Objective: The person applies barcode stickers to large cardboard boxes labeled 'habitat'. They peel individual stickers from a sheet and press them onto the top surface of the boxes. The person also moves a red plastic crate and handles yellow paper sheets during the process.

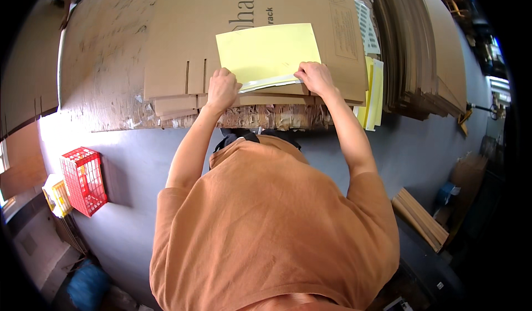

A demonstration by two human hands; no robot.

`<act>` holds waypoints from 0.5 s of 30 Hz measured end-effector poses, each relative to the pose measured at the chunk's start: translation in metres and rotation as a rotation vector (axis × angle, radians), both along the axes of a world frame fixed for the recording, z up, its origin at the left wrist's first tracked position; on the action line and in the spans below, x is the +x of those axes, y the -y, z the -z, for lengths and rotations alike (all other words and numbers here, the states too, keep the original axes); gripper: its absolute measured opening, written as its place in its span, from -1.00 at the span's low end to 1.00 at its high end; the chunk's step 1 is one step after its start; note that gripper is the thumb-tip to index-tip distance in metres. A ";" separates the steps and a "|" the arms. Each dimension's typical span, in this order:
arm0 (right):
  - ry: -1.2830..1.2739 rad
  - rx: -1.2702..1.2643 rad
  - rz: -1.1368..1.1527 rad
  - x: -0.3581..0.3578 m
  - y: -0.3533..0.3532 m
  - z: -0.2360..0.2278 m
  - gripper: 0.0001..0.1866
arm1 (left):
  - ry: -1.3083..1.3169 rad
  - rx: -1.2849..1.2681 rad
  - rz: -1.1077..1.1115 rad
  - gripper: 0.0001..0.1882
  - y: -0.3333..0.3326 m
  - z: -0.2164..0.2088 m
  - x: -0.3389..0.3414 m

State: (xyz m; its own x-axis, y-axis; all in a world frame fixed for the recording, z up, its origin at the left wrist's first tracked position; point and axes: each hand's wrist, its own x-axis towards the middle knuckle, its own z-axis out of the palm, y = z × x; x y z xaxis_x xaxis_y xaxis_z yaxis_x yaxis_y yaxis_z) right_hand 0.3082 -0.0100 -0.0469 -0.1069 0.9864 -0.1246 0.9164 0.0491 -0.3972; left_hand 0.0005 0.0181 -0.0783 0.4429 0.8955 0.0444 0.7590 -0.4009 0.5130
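A pale yellow sheet (269,50) lies over the flattened cardboard box (183,34) with dark print. Along its near edge runs a white strip (270,83), which looks like a folded or lifted border. My left hand (223,89) is closed at the sheet's near left corner, its fingers curled down. At the near right corner, my right hand (316,77) pinches the edge between thumb and fingers. The fingertips of both hands are partly hidden. Two slots are cut in the cardboard to the left of my left hand.
More yellow sheets (374,95) hang over the table edge at right, near a printed white sheet (367,28). A tall stack of flat cardboard (410,45) stands beyond them. On the floor at left are a red crate (83,181) and a yellow-white one (57,196).
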 end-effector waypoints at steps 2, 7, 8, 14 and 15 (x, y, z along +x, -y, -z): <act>-0.019 -0.022 0.006 0.000 -0.003 -0.005 -0.75 | 0.019 -0.057 -0.016 -0.78 -0.003 -0.002 0.001; -0.023 -0.057 0.008 0.018 -0.004 -0.004 -0.74 | -0.028 -0.194 -0.034 -0.76 -0.008 -0.012 -0.006; -0.022 -0.074 0.019 0.019 -0.005 -0.003 -0.73 | -0.046 -0.197 -0.048 -0.76 -0.008 -0.013 -0.004; -0.150 -0.253 -0.002 0.026 -0.031 0.003 -0.74 | 0.059 -0.284 -0.069 -0.73 -0.016 -0.013 -0.016; -0.195 -0.309 -0.028 0.027 -0.037 0.004 -0.74 | 0.148 -0.342 -0.088 -0.72 -0.012 -0.016 -0.020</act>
